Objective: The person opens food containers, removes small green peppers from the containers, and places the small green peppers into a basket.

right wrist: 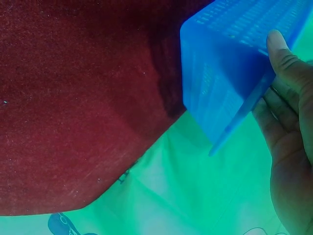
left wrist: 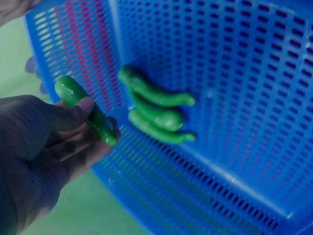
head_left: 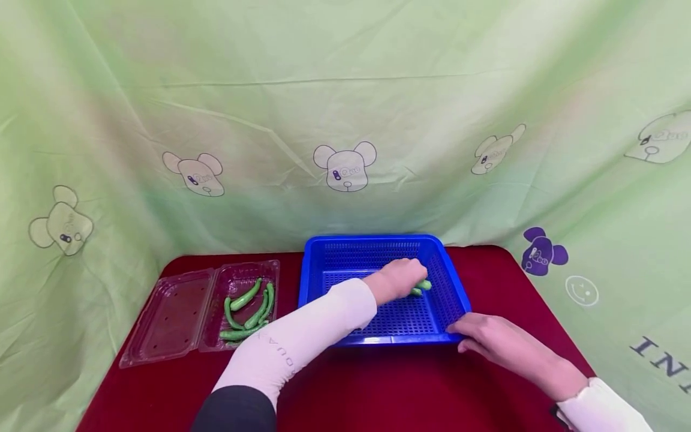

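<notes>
Nearest, at the near right corner of the basket [head_left: 399,340], the right hand [head_left: 488,336] grips the rim. Beyond it, over the basket, the left hand [head_left: 399,278] pinches a pepper [left wrist: 84,104]. Three peppers [left wrist: 157,116] lie side by side inside, nearer the left hand; in the left wrist view, the held one slants more steeply than theirs.

From above, my left hand [head_left: 400,278] is hiding most of the green peppers [head_left: 425,285] beneath it, and my left sleeve [head_left: 308,336] is covering a corner of the clear container [head_left: 237,277]. Under my right cuff [head_left: 604,409], too little of a dark thing [head_left: 561,414] is showing to tell. Beside my right hand [right wrist: 292,142], the picture's edge is cutting off the basket [right wrist: 210,93].
</notes>
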Demonstrator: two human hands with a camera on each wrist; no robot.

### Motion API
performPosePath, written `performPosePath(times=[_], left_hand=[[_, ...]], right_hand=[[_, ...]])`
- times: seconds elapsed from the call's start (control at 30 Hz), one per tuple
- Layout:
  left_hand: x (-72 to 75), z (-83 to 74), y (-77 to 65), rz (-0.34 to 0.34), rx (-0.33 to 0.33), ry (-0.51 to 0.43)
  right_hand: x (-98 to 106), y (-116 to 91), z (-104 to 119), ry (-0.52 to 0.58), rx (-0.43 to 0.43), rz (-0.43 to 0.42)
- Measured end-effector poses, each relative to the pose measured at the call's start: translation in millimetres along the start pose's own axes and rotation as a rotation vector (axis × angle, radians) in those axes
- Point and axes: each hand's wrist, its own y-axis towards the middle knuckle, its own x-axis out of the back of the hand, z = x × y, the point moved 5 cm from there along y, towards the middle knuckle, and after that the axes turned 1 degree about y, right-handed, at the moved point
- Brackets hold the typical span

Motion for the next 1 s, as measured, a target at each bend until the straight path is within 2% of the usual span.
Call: performPosePath(times=[0.1,0.23,0.43,0.57,0.67,1.0], left_hand=[[-11.7,-2.1,2.4,0.030,0.011,-0.012],[-23.7,4.8,1.5,0.056,0.021,0.008],[-37.7,13.3,-0.1,0.065,-0.025,-0.040],[-45.3,11.7,2.8,0.036,-0.052,-0.028],[-50.0,9.2,6.4,0.021,-0.072,0.020],[-58.7,-0.3,15.0,0.029,-0.080,0.071]], right_hand=[[2,1,0,-0.008,0.005,-0.008],[-1,4,1,0.000,0.009,0.002],[-3,7,1,0.008,-0.010,0.022],[-1,7,0,0.004,-0.025,0.033],[-1,6,0,0.005,-0.033,0.039],[-1,2,-2,0.023,-0.039,0.040]])
